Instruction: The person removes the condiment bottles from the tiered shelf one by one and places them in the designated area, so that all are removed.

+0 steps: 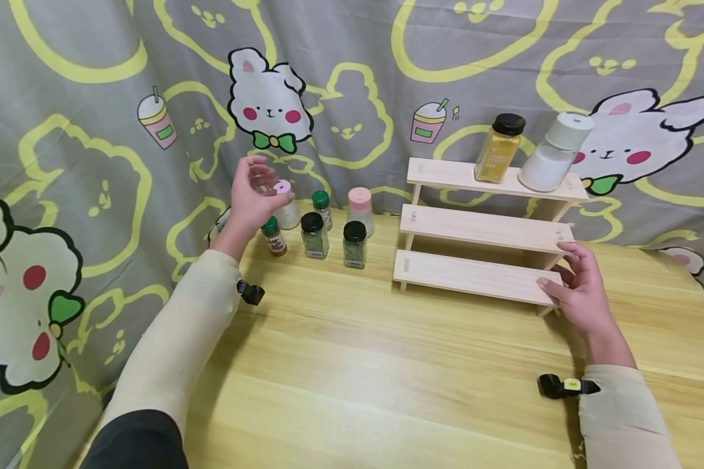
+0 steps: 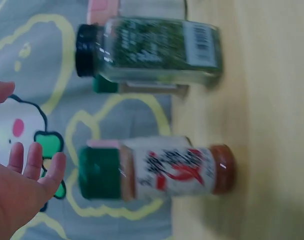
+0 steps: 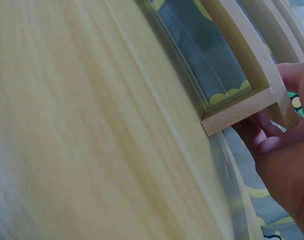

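Note:
My left hand (image 1: pixel 252 198) hovers over a bottle with a lilac cap (image 1: pixel 289 216), fingers spread and loosely bent, nothing in its grasp. Below it stands a green-capped jar with a red-printed label (image 2: pixel 174 171). At the right end of a three-step wooden rack (image 1: pixel 475 277), my right hand (image 1: pixel 583 293) grips the frame. Its thumb lies on the lowest step, and the fingers reach up to the middle one; some are hidden behind the rack. The top step carries a black-capped jar of yellow powder (image 1: pixel 497 150) and a white-capped jar of white grains (image 1: pixel 554 156).
Two black-capped jars of green herbs (image 1: pixel 314 238) (image 1: pixel 354 246), another green-capped jar (image 1: pixel 322 207) and a pink-capped bottle (image 1: pixel 360 210) stand left of the rack. A patterned curtain (image 1: pixel 352 39) hangs behind the wooden table (image 1: pixel 352 378) and along its left side.

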`<action>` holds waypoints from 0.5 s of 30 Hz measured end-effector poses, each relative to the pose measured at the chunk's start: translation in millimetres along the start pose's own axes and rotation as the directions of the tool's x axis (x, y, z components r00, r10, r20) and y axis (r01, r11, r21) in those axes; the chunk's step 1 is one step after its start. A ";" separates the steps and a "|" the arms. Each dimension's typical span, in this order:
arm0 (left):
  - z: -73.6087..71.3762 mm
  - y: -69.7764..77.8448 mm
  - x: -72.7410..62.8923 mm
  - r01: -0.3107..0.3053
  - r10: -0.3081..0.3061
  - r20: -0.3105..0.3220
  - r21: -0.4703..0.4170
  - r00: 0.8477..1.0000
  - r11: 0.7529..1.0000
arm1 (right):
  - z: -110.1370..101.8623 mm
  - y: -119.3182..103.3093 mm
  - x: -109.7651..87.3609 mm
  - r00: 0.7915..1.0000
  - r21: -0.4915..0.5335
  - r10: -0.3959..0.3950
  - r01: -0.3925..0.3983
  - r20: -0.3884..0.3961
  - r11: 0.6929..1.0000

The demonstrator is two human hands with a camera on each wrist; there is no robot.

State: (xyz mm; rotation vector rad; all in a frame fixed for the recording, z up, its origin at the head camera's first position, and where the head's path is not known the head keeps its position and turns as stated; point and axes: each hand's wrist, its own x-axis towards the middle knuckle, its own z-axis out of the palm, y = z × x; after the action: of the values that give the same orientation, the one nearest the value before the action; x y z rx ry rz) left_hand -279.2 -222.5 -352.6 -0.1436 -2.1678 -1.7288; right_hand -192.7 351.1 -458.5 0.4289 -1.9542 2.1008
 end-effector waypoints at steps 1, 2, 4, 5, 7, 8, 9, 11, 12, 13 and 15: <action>1.8 3.0 1.9 -0.002 0.002 0.003 0.000 1.000 1.000 | 0.3 0.2 0.2 1.000 0.004 -0.002 0.002 0.001 1.000; 3.6 5.7 3.5 -0.004 0.004 0.007 0.007 1.000 1.000 | 0.5 0.4 0.3 1.000 0.004 -0.004 0.004 0.001 1.000; 7.9 11.3 6.5 0.003 -0.003 0.016 0.010 1.000 1.000 | 0.7 0.7 0.1 1.000 0.008 -0.005 0.005 0.001 1.000; 10.2 13.9 7.7 -0.004 0.004 0.020 0.013 1.000 1.000 | 0.7 0.9 0.0 1.000 0.008 -0.005 0.005 0.001 1.000; 15.0 19.1 10.0 -0.010 0.009 0.026 0.017 1.000 1.000 | 0.7 1.0 -0.2 1.000 0.008 -0.004 0.004 0.001 1.000; 17.4 21.7 10.9 -0.012 0.012 0.028 0.013 1.000 1.000 | 0.7 1.1 -0.3 1.000 0.007 -0.003 0.003 0.000 1.000; 20.0 24.2 11.8 -0.018 0.018 0.030 0.004 0.999 1.000 | 0.7 1.1 -0.4 1.000 0.005 -0.002 0.002 -0.002 1.000; 25.1 28.8 13.0 -0.033 0.034 0.039 -0.006 0.999 0.999 | 0.6 1.1 -0.3 1.000 0.000 -0.001 0.001 -0.004 1.000; 27.9 30.9 13.8 -0.038 0.038 0.042 -0.011 0.998 0.999 | 0.6 1.1 -0.3 1.000 -0.001 0.000 0.000 -0.006 1.000; 30.8 32.9 14.5 -0.044 0.045 0.045 -0.018 0.998 0.999 | 0.5 1.1 -0.2 1.000 -0.001 0.002 -0.002 -0.006 1.000; 36.8 36.6 16.2 -0.053 0.055 0.052 -0.036 0.997 0.998 | 0.4 1.1 -0.1 1.000 -0.004 0.003 -0.004 -0.007 1.000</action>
State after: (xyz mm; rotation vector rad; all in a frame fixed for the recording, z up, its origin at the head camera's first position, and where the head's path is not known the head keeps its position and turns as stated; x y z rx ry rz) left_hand -291.2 -180.6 -320.2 -0.2582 -2.1515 -1.7516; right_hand -192.9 350.6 -459.5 0.4174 -1.9565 2.0974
